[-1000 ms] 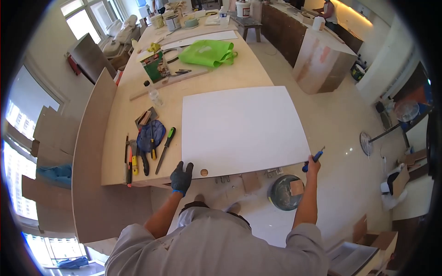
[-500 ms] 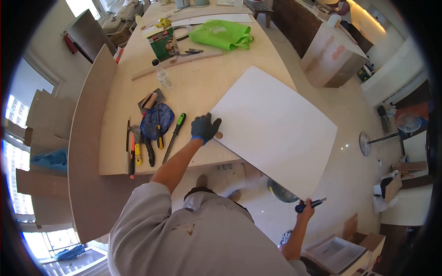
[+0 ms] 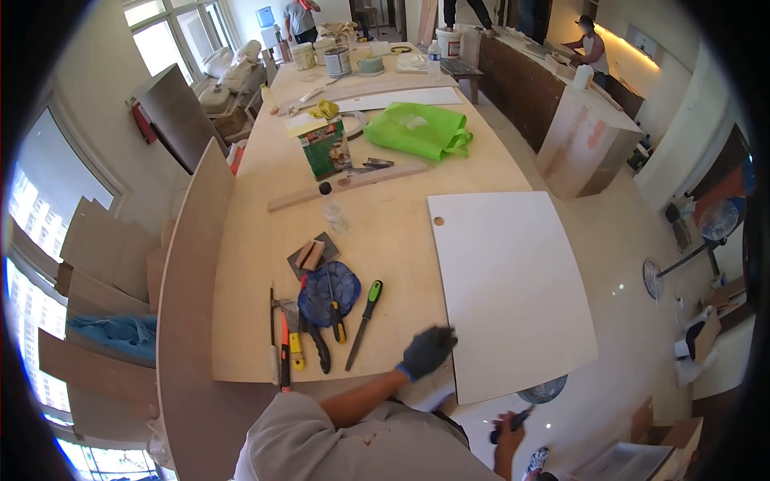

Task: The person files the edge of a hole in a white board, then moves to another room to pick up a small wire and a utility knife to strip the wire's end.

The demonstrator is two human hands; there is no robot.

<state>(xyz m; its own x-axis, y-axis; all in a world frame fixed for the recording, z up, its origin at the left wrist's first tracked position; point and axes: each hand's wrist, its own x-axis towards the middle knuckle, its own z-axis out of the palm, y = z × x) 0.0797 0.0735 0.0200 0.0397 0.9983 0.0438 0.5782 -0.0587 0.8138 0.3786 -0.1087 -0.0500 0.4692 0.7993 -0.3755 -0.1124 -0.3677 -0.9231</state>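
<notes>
A large white panel (image 3: 509, 284) lies on the long wooden table (image 3: 385, 232), its right part hanging over the table's edge; a small round hole (image 3: 438, 220) sits near its far left corner. My left hand (image 3: 427, 350), in a dark glove, rests on the panel's near left edge. Below the panel, over the floor, my right hand (image 3: 507, 427) grips a blue-handled screwdriver (image 3: 512, 422).
Left of the panel lie a green-handled chisel (image 3: 365, 321), a blue mesh pouch (image 3: 329, 293), pliers and other hand tools. Farther back are a plastic bottle (image 3: 331, 210), a green box (image 3: 324, 150), a green bag (image 3: 421, 128) and paint cans. Brown boards lean at the left. People stand far off.
The white panel has been turned about a quarter, so its holed corner moved from near me to the far side. My left hand shifted to the near edge; my right hand dropped lower.
</notes>
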